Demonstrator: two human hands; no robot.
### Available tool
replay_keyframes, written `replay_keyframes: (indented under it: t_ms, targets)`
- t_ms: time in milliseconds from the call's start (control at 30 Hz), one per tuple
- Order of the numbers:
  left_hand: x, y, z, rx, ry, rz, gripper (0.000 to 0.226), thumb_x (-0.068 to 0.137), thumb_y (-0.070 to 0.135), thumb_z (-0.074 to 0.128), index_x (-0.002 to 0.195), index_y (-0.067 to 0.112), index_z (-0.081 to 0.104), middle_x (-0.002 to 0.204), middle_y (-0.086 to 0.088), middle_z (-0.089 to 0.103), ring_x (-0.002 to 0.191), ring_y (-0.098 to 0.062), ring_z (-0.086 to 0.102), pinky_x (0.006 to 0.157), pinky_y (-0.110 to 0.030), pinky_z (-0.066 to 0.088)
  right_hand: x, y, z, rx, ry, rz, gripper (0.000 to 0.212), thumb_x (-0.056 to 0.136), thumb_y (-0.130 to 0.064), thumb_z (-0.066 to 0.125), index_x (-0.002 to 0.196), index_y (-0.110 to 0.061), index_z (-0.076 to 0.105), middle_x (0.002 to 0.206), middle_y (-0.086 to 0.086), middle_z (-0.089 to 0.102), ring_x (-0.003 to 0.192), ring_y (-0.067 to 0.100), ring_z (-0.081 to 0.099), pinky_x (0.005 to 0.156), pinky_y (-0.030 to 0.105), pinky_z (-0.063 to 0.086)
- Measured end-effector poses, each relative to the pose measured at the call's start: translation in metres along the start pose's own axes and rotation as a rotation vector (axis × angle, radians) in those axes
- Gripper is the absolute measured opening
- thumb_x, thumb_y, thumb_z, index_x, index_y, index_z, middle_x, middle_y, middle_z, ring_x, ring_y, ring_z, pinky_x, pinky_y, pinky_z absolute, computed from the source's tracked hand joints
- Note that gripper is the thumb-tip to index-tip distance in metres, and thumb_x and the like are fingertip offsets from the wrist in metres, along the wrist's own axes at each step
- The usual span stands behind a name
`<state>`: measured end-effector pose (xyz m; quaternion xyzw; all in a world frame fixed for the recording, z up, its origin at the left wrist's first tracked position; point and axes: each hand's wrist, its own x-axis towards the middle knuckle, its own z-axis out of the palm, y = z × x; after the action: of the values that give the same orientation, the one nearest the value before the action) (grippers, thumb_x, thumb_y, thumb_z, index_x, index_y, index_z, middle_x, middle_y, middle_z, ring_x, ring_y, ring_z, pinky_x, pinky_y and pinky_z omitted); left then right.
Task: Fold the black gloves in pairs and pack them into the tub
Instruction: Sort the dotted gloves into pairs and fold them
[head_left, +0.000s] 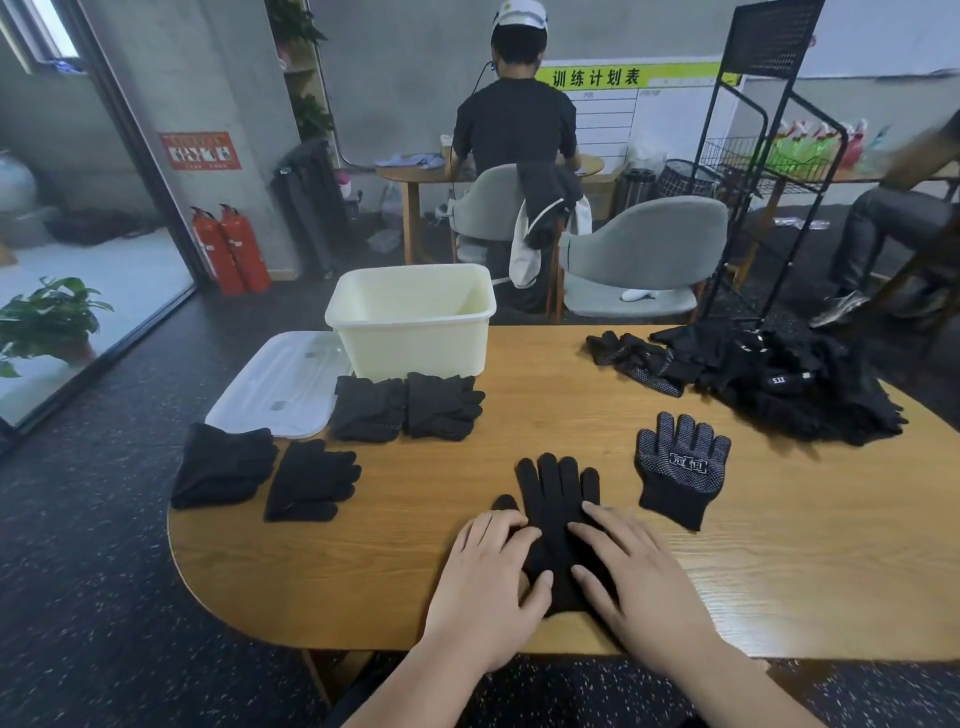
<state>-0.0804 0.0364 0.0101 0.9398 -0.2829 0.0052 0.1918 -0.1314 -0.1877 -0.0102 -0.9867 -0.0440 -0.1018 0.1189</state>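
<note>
A black glove (556, 499) lies flat near the table's front edge, fingers pointing away from me. My left hand (488, 577) presses its left side with straight fingers. My right hand (631, 566) lies flat on its right side and cuff. Just to the right, a second glove (680, 467) lies dotted palm up, untouched. Folded pairs of gloves (408, 408) sit in front of the cream tub (413, 317), and two more folded pairs (265, 473) lie at the left edge. A pile of loose black gloves (779, 379) fills the far right.
The tub's clear lid (280, 384) lies left of the tub at the wooden table's (571, 415) edge. Behind the table are grey chairs (644, 260), a black wire rack (753, 156), a seated person with their back to me (514, 124), and another person's legs at right.
</note>
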Motion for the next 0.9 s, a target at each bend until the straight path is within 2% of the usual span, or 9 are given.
replay_keyframes:
  t_ms: [133, 233, 333, 400, 467, 567, 700, 800, 900]
  targets:
    - [0.001, 0.001, 0.001, 0.02, 0.001, -0.005, 0.06, 0.106, 0.058, 0.027, 0.16, 0.034, 0.04, 0.165, 0.018, 0.026, 0.157, -0.006, 0.011, 0.133, -0.037, 0.007, -0.001, -0.002, -0.001, 0.007, 0.021, 0.05, 0.057, 0.105, -0.067, 0.028, 0.153, -0.041, 0.043, 0.168, -0.018, 0.025, 0.16, 0.009, 0.008, 0.127, 0.039, 0.028]
    - [-0.001, -0.002, 0.002, -0.029, 0.02, -0.007, 0.059, 0.106, 0.06, 0.029, 0.158, 0.036, 0.041, 0.165, 0.02, 0.023, 0.157, -0.003, 0.009, 0.131, -0.036, 0.014, -0.006, -0.003, -0.007, 0.058, 0.089, 0.007, 0.048, 0.104, -0.062, 0.045, 0.144, -0.037, 0.055, 0.16, -0.018, 0.038, 0.154, 0.012, 0.025, 0.122, 0.038, 0.036]
    - [-0.005, -0.003, 0.003, -0.057, 0.055, 0.037, 0.049, 0.104, 0.06, 0.039, 0.143, 0.037, 0.055, 0.146, 0.023, 0.038, 0.144, -0.001, 0.028, 0.124, -0.031, 0.025, -0.011, -0.002, -0.007, 0.096, 0.155, -0.059, 0.034, 0.099, -0.054, 0.061, 0.125, -0.034, 0.068, 0.143, -0.017, 0.052, 0.135, 0.014, 0.046, 0.106, 0.04, 0.049]
    - [-0.005, -0.004, 0.005, -0.05, 0.093, 0.047, 0.042, 0.103, 0.058, 0.043, 0.134, 0.037, 0.062, 0.136, 0.025, 0.044, 0.136, 0.0, 0.036, 0.121, -0.03, 0.028, -0.011, -0.002, -0.005, 0.102, 0.176, -0.053, 0.029, 0.097, -0.051, 0.066, 0.119, -0.033, 0.07, 0.137, -0.017, 0.054, 0.127, 0.015, 0.051, 0.098, 0.04, 0.051]
    - [-0.004, -0.004, 0.006, -0.045, 0.118, 0.035, 0.04, 0.103, 0.054, 0.043, 0.132, 0.036, 0.064, 0.136, 0.025, 0.047, 0.134, 0.0, 0.039, 0.121, -0.031, 0.028, -0.011, -0.003, -0.005, 0.112, 0.2, -0.041, 0.026, 0.095, -0.047, 0.07, 0.116, -0.031, 0.07, 0.134, -0.014, 0.055, 0.122, 0.015, 0.053, 0.095, 0.039, 0.051]
    - [-0.003, -0.005, 0.008, -0.055, 0.124, 0.014, 0.04, 0.105, 0.051, 0.042, 0.136, 0.036, 0.064, 0.142, 0.025, 0.047, 0.139, 0.002, 0.036, 0.124, -0.03, 0.026, -0.015, -0.004, -0.008, 0.131, 0.221, -0.114, 0.021, 0.093, -0.04, 0.073, 0.112, -0.031, 0.071, 0.128, -0.016, 0.057, 0.118, 0.015, 0.054, 0.09, 0.039, 0.051]
    - [-0.002, -0.008, 0.008, -0.093, 0.131, -0.016, 0.039, 0.106, 0.048, 0.044, 0.138, 0.038, 0.063, 0.147, 0.027, 0.047, 0.144, 0.008, 0.029, 0.126, -0.029, 0.022, -0.016, -0.004, -0.01, 0.149, 0.154, -0.179, 0.02, 0.09, -0.046, 0.072, 0.108, -0.037, 0.072, 0.12, -0.027, 0.058, 0.123, 0.006, 0.052, 0.094, 0.037, 0.05]
    - [-0.002, -0.007, 0.006, -0.121, 0.129, -0.039, 0.037, 0.106, 0.046, 0.048, 0.139, 0.038, 0.063, 0.148, 0.029, 0.045, 0.138, 0.019, 0.019, 0.126, -0.024, 0.018, -0.012, -0.001, -0.007, 0.199, 0.173, -0.154, 0.018, 0.09, -0.045, 0.076, 0.106, -0.038, 0.074, 0.117, -0.031, 0.059, 0.121, 0.004, 0.053, 0.095, 0.036, 0.05]
    - [-0.002, -0.007, 0.006, -0.131, 0.116, -0.038, 0.036, 0.107, 0.045, 0.049, 0.14, 0.039, 0.062, 0.149, 0.03, 0.043, 0.134, 0.023, 0.012, 0.123, -0.017, 0.011, -0.012, 0.0, -0.004, 0.21, 0.199, -0.147, 0.013, 0.093, -0.042, 0.077, 0.105, -0.037, 0.076, 0.115, -0.03, 0.062, 0.118, 0.003, 0.055, 0.092, 0.035, 0.051]
